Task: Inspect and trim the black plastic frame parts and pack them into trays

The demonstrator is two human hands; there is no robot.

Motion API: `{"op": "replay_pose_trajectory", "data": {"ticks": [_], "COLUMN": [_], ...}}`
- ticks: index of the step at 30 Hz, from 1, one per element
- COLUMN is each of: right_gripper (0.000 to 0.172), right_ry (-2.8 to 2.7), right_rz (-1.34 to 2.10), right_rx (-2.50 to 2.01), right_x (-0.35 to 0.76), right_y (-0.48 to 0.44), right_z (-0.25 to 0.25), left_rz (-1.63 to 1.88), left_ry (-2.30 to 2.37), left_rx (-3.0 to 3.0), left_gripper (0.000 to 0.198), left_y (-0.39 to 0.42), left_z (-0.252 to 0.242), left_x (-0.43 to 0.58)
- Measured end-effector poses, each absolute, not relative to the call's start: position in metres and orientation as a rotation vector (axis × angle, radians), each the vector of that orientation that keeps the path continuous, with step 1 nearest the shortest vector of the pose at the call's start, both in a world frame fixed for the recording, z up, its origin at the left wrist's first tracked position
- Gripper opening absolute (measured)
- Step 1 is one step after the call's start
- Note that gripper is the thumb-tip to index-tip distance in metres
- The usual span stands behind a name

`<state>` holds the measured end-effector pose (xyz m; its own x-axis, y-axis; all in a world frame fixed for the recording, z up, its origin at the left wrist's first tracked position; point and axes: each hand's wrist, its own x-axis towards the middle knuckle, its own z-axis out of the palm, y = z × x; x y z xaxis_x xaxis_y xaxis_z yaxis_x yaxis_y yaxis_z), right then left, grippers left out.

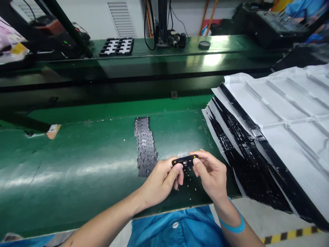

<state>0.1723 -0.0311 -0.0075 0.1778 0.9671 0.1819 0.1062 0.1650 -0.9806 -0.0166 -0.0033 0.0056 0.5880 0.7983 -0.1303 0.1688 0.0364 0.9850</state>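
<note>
Between my two hands is a small black plastic part [185, 160] with yellow marks near its ends and openings in its middle. My left hand [164, 176] pinches its left end between thumb and fingers. The right end is gripped by my right hand [211, 173], thumb on the near face. Just left of my left hand, a row of overlapping dark grey flat parts [145, 145] lies on the green table [77, 164]. Tiny pale bits [189, 180] are scattered on the tabletop below the held part.
Black trays with white sheets between them [257, 137] are stacked at the right, reaching over the table edge. A raised green shelf [159, 51] runs along the back, bearing a black tray of pale pieces [117, 46] and a round black object [204, 45]. A post foot [53, 131] stands at left.
</note>
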Motion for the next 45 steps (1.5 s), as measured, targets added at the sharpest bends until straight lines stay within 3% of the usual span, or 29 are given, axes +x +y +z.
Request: {"op": "replay_pose_trajectory", "data": {"ticks": [10,24,31,41,45], "right_gripper": [0.013,0.026,0.018,0.031,0.024], "right_ry": [-1.062,-1.038,-1.046,-1.006,-1.007], "right_rz": [1.032,1.013,1.129,1.057,1.127], "right_rx": [-1.119,-1.170,-1.229,-1.199,-1.239], "right_x": [0.166,0.159,0.158,0.153,0.149], "right_y": [-0.032,-0.036,-0.043,-0.042,-0.046], "right_z": [-0.009,-0.018,-0.015,-0.019,-0.016], "left_rz": [0.570,0.553,0.647,0.703,0.740], "left_ry": [0.901,0.851,0.926,0.897,0.933], "left_rx": [1.644,1.565,1.457,1.544,1.434], "left_gripper": [0.050,0.045,0.048,0.044,0.044], "left_y": [-0.007,-0.012,-0.022,-0.027,-0.026], "left_z": [0.016,0.012,0.003,0.001,-0.004], "left_x": [-0.021,-0.027,-0.029,-0.026,-0.029]}}
